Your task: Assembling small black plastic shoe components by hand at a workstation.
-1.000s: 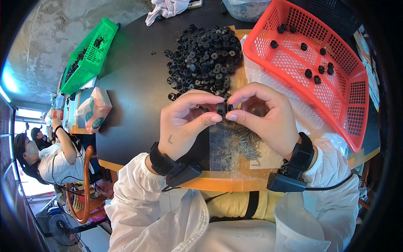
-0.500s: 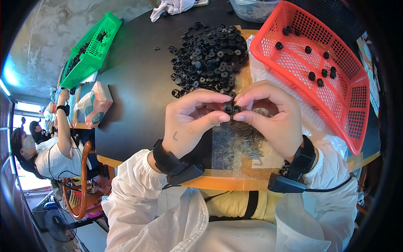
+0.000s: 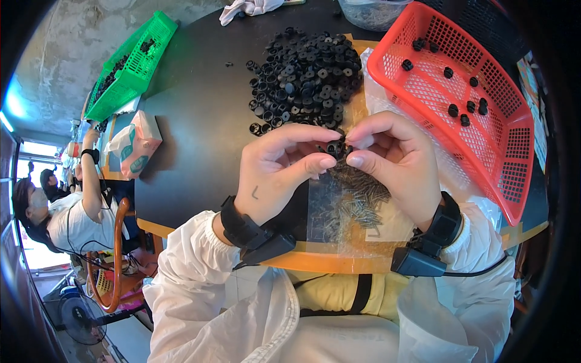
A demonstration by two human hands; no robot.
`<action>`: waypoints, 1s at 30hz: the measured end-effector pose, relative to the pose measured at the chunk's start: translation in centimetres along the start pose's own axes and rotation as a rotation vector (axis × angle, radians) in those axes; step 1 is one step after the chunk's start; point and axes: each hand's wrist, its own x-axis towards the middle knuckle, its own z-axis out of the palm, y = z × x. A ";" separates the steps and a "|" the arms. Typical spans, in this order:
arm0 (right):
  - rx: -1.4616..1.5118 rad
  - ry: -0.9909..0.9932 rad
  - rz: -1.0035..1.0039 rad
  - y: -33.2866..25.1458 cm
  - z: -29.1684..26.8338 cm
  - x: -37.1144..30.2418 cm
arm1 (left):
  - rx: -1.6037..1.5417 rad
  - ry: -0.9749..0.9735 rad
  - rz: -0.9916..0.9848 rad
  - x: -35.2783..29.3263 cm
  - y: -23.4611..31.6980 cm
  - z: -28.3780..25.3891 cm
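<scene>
You wear a white jacket [image 3: 196, 263], gathered cuffs [image 3: 468, 233]. Black wrist straps [image 3: 235, 219], boxy modules [image 3: 417, 262], right-side cable [image 3: 478, 272]; angular mark [image 3: 255, 193] on left hand [image 3: 275, 172].

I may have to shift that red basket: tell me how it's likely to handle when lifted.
The red basket is probably light for its size, given its openwork build. It may flex slightly, as it looks like plastic. The loose black pieces inside would likely slide or roll if it tilts.

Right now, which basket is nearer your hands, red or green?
The red plastic basket: it sits just beyond the right hand, while the green plastic basket is far off at the upper left.
</scene>
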 end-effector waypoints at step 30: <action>0.199 -0.236 0.316 -0.8 -0.5 0.3 | 0.724 -0.062 0.764 0.1 0.7 -0.9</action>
